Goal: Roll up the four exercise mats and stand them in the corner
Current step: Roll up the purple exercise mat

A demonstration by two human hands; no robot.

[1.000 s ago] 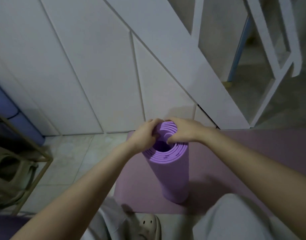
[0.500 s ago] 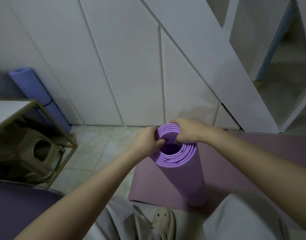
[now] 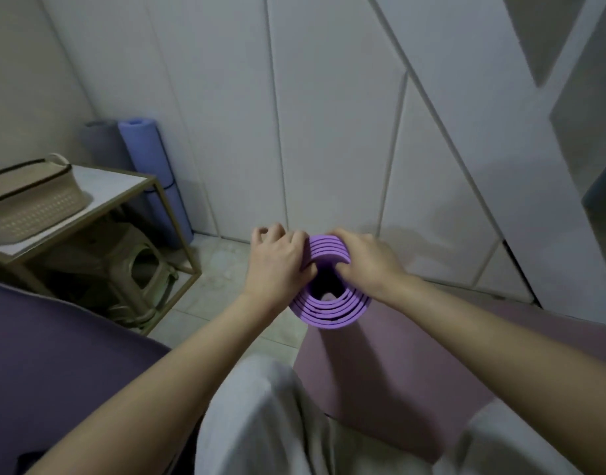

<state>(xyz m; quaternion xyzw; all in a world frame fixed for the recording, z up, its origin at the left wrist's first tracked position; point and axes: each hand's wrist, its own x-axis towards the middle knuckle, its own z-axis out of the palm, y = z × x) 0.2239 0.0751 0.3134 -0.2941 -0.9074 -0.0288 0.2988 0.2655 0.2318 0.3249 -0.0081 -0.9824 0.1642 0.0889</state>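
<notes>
A rolled purple mat stands on end in front of me, its spiral top facing the camera. My left hand grips the left rim of the roll, and my right hand grips the right rim with fingers hooked inside. A pink mat lies flat on the floor under the roll. In the far left corner a rolled blue mat leans against the wall beside a rolled grey mat.
A metal-framed side table stands at left with a beige woven basket on top and a stool beneath. White panelled wall lies ahead. A dark purple surface fills the lower left.
The view has swung left, bringing the corner with the two rolled mats and the side table into sight. Both hands still hold the purple roll's top, which now sits closer to the camera.
</notes>
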